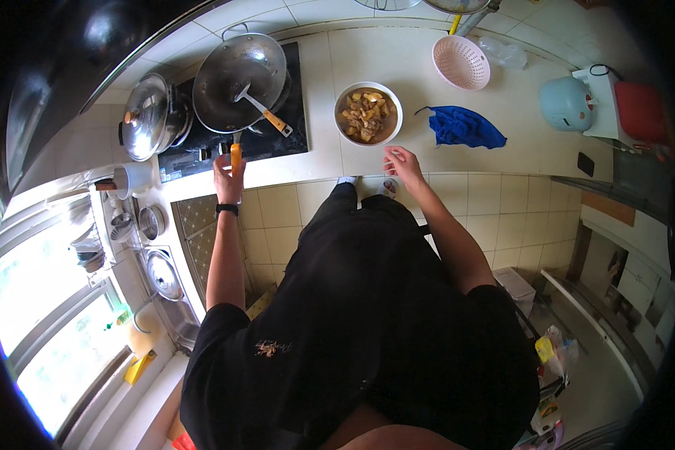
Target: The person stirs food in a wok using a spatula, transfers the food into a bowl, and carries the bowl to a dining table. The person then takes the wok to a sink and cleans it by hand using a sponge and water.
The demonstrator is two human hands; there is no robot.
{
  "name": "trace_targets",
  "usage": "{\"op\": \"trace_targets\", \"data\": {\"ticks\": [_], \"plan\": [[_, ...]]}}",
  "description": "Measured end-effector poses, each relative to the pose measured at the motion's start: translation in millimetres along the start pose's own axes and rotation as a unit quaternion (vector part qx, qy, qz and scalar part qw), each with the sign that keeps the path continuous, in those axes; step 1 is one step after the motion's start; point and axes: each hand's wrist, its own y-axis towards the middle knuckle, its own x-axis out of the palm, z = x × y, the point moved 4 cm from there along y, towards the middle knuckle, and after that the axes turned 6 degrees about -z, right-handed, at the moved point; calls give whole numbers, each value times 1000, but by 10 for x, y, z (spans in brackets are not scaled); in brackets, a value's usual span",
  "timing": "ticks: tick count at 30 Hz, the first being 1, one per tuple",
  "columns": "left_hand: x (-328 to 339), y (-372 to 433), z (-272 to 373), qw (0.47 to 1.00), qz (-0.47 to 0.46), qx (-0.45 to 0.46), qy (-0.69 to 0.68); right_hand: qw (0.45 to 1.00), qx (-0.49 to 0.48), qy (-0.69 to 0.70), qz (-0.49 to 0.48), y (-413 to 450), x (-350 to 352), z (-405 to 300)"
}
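My left hand [229, 179] is around the orange handle [235, 157] of a dark metal wok [216, 79], which sits tilted on the black cooktop [296, 121]. A metal spatula [253, 103] with a wooden handle lies inside the wok, its handle projecting over the near rim. My right hand [403, 166] hovers by the counter's front edge, fingers loosely bent and apart, with nothing seen in it. Just beyond it stands a white bowl [337, 125] filled with stewed meat and potato-like chunks [365, 115] in brown sauce. A crumpled blue cloth [464, 126] lies right of the bowl.
A lidded steel pot [146, 115] occupies the cooktop's left side. Farther back are a pink colander [461, 63] and a clear plastic bag [503, 53]. A light-blue appliance [565, 104] and a dark flat object [585, 163] are at right. The sink [183, 320] is at left.
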Motion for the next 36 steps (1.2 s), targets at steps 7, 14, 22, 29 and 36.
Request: {"op": "trace_targets", "data": {"ticks": [7,14,22,29,36], "plan": [[-124,-70,1540,967,-28,225,-116,978,-2,153,140,31,-29,89],[1491,903,2180,904,-284,314,49,960,14,224,166,146,91,190],[2429,1240,2075,813,-433,363,142,933,-14,269,239,43,230,305],[2479,1272,2031,766,-483,385,178,936,-19,184,301,46,297,258],[2041,1088,2263,784,-481,382,92,938,-58,33,341,-134,18,83]]}}
